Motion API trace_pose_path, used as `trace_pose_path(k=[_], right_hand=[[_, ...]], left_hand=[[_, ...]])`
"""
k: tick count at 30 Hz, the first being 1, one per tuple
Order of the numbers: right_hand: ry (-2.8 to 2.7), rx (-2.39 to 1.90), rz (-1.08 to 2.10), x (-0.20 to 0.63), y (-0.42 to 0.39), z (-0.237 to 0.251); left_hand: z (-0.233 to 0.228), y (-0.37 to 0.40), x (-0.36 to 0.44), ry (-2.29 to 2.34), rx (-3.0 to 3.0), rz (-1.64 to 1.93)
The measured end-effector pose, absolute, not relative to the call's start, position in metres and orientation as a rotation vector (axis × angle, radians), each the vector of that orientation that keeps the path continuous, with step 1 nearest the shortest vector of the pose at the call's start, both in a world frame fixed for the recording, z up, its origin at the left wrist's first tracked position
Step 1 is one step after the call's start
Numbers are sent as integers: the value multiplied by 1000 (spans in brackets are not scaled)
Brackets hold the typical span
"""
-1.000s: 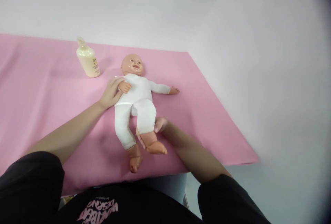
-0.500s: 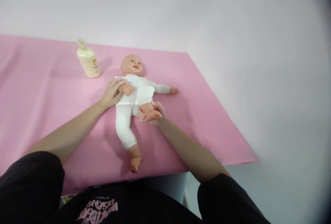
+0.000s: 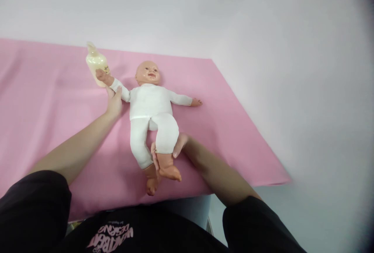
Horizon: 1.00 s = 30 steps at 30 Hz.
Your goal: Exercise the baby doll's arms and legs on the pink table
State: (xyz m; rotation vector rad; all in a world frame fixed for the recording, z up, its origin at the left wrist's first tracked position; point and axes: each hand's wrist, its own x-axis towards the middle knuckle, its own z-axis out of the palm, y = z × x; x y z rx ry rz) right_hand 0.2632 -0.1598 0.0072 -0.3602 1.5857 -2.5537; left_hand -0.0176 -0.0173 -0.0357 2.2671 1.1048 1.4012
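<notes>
A baby doll with a bald head and white cloth body lies on its back on a pink sheet. My left hand is closed around the doll's arm at the left, which is stretched out and up toward the bottle. Under the doll's leg on the right side, my right hand cups the lower leg, thumb on one side and fingertips showing between the two legs. That leg is nearly straight. The doll's other arm lies out flat to the right.
A pale yellow pump bottle stands behind the doll's raised hand, which partly covers it. The sheet's right edge slopes down toward the front, and a plain pale wall rises behind it.
My left hand has swung the doll's arm from across its chest outward to the left. My right hand has lowered the bent leg toward me, straightening it.
</notes>
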Motion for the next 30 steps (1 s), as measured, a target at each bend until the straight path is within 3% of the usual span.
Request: trace_pose_path(k=[2,6,9,12,17,25,30], right_hand=[[1617,-390,-2373,260,-154,15],[1607,-384,-2352,258,-151,17],[1601,-477,-2562,261,-157,10],[1593,-521,-2989,265,-166,7],[1625,-44,-3434,266,-163,8],[1381,600,-3572,265,-153,6],[1499,378,-3556,266,-157,3]], left_hand=[[-35,-19,-16,1225,2104,1576],[-29,-26,-9,1249,1893,1734],[-24,-32,-3,1176,1847,1730],[-17,-40,2,1119,1987,1643],[1,-59,6,972,2426,1445],[11,-66,8,1014,2555,1264],[8,-64,7,1010,2475,1353]])
